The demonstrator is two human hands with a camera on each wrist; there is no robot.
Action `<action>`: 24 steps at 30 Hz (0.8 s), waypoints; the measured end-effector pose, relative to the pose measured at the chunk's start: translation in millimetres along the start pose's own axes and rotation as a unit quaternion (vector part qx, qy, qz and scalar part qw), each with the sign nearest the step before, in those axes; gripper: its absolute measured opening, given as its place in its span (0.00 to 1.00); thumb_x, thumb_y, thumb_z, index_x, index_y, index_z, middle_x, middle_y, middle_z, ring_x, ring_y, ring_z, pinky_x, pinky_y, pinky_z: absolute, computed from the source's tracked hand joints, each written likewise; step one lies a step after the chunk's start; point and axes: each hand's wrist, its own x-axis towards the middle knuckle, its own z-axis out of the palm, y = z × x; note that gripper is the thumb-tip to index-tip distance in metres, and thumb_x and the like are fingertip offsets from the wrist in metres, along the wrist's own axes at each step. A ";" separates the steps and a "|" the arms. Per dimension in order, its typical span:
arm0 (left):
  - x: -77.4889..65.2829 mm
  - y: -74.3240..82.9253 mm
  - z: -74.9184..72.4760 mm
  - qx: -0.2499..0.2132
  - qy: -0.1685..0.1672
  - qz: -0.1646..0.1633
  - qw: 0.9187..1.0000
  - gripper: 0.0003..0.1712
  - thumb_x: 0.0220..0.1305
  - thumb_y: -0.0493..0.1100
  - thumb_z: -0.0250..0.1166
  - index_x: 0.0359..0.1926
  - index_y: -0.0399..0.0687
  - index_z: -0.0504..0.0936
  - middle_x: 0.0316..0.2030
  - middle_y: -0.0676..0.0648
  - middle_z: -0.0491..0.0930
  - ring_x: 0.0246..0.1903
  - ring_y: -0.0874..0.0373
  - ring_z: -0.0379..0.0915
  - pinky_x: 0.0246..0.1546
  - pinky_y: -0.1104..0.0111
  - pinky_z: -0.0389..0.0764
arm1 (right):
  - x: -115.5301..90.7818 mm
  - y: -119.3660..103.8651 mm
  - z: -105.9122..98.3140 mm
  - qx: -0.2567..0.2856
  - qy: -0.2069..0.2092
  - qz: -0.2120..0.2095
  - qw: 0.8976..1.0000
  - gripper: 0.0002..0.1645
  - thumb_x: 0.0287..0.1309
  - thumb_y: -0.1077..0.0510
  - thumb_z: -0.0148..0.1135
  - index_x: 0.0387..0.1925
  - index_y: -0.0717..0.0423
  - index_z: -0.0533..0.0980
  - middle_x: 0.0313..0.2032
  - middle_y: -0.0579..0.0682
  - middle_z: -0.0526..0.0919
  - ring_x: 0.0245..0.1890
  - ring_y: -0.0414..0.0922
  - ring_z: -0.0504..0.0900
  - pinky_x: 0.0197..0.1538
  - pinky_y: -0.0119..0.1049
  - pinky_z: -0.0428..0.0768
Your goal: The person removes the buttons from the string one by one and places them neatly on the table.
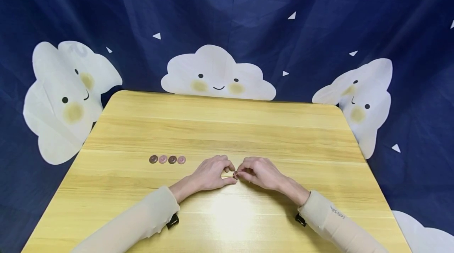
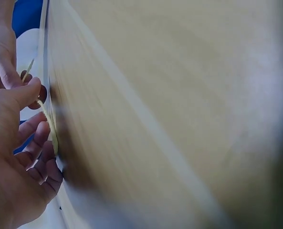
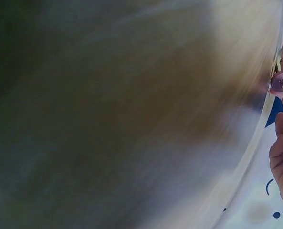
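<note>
In the head view my left hand (image 1: 214,172) and right hand (image 1: 262,172) meet above the table, fingertips nearly touching around a small reddish button (image 1: 235,174). The left wrist view has the left thumb and fingers pinching a dark button (image 2: 42,94), from which a yellow cord (image 2: 49,125) trails along the left fingers. In the right wrist view a pink button (image 3: 281,82) faces the right hand, yellow cord emerging at its holes. Right fingertips pinch at this cord beside the button; their exact hold is partly cut off by the frame edge.
To the left of the hands, several buttons (image 1: 172,160) lie in a row, dark and pink alternating. They rest on a wood-grain table (image 1: 227,127). Behind it hangs a dark blue cloth (image 1: 198,8) printed with white clouds.
</note>
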 end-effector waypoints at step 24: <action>3.6 1.9 3.2 -0.023 -0.003 -0.002 1.000 0.14 0.62 0.56 0.76 0.45 0.59 0.89 0.35 0.60 0.81 0.36 0.68 0.73 0.37 0.73 0.73 | -3.5 2.5 0.1 -0.001 0.007 0.004 1.000 0.05 0.69 0.55 0.69 0.42 0.46 0.88 0.35 0.39 0.88 0.29 0.26 0.74 0.33 0.23 0.75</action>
